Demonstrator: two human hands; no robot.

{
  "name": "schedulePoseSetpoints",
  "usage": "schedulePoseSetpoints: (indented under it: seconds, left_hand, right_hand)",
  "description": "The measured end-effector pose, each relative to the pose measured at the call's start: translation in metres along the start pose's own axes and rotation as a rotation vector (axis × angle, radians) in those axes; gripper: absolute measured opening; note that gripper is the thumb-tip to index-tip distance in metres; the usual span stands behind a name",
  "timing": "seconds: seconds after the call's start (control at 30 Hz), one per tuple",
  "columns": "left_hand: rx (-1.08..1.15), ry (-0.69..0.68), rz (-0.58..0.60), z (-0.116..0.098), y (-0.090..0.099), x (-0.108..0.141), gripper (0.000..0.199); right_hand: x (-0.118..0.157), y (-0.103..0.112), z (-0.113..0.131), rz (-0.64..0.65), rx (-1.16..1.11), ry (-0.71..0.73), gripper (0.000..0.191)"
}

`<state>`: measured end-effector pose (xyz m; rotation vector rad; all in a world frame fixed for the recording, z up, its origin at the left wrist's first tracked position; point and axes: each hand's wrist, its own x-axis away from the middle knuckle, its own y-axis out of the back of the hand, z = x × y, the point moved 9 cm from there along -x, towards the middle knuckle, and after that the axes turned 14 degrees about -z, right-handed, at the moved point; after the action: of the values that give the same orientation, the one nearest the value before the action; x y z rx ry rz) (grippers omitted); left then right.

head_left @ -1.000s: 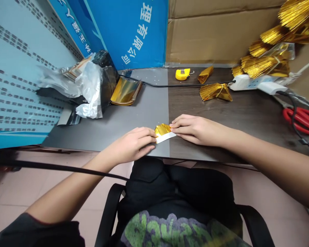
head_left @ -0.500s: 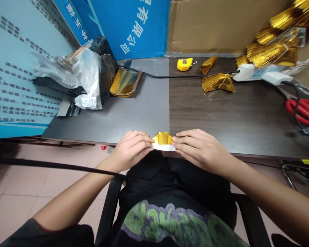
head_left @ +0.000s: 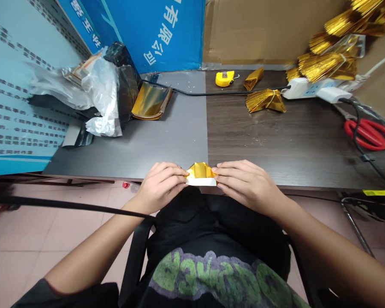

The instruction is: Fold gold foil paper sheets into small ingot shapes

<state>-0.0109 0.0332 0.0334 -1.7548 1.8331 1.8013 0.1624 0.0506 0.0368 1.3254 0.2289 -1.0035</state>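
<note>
A small folded piece of gold paper with a white lower strip is held at the table's front edge, above my lap. My left hand pinches its left end between thumb and fingers. At its right end, my right hand grips it the same way. The gold side forms a raised block in the middle with slanted sides. Both thumbs are mostly hidden under the fingers.
On the table lie a stack of gold sheets, a yellow tape measure, a tied gold bundle, a folded gold piece, red-handled scissors, a power strip and plastic bags. A black cable crosses behind.
The white strip along the paper's lower edge now looks straighter and flatter than its earlier curved shape. Both hands keep hold of the ends. The whole view has shifted slightly.
</note>
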Motion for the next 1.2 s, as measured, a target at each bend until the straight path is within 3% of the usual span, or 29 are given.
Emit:
schedulePoseSetpoints:
  seconds: [0.67,1.2]
  left_hand:
    - [0.049,-0.012,-0.015,0.001,0.000,0.004,0.010]
    - [0.013,0.004,-0.055,-0.001,-0.002,0.010,0.010]
  right_hand:
    - [0.008,-0.003,0.001,-0.017,0.043,-0.062,0.010]
    - [0.012,-0.003,0.007,-0.053,0.071,-0.036,0.019]
